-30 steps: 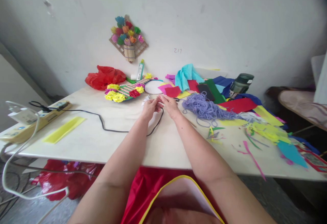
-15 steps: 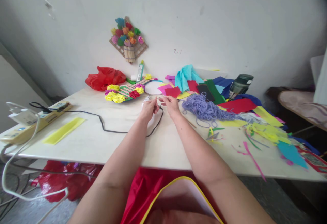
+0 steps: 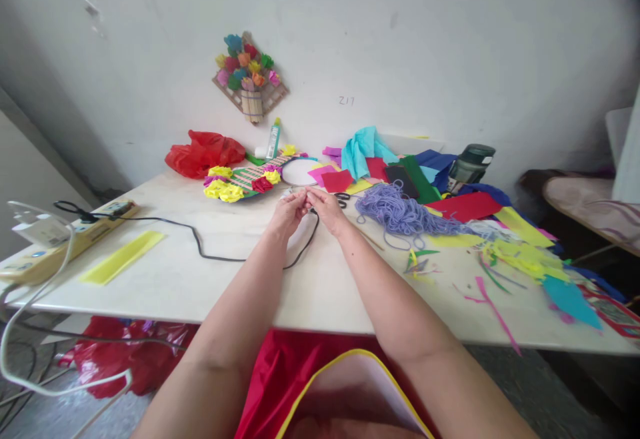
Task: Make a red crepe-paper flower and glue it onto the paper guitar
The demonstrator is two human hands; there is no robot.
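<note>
My left hand (image 3: 292,211) and my right hand (image 3: 326,207) meet over the middle of the table, fingertips pinched together. Whatever they pinch is too small to make out. A black cable (image 3: 316,229) runs up beneath them. Just behind my hands lies a green craft panel (image 3: 250,179) with sticks and yellow, red and purple paper flowers. Beside it is a round hoop (image 3: 299,172). Black scissor handles (image 3: 343,199) show right of my right hand, near a heap of purple yarn (image 3: 405,212).
A power strip (image 3: 65,242) with white charger and cords sits at the left, near a yellow paper strip (image 3: 123,257). Red plastic (image 3: 205,152) and a glue tube (image 3: 273,140) stand behind. Coloured paper (image 3: 470,207), scraps and a dark bottle (image 3: 471,164) crowd the right.
My hands have come together; the fingertips, slightly apart before, now touch. The scissor handles, hidden earlier behind my right hand, have come into view.
</note>
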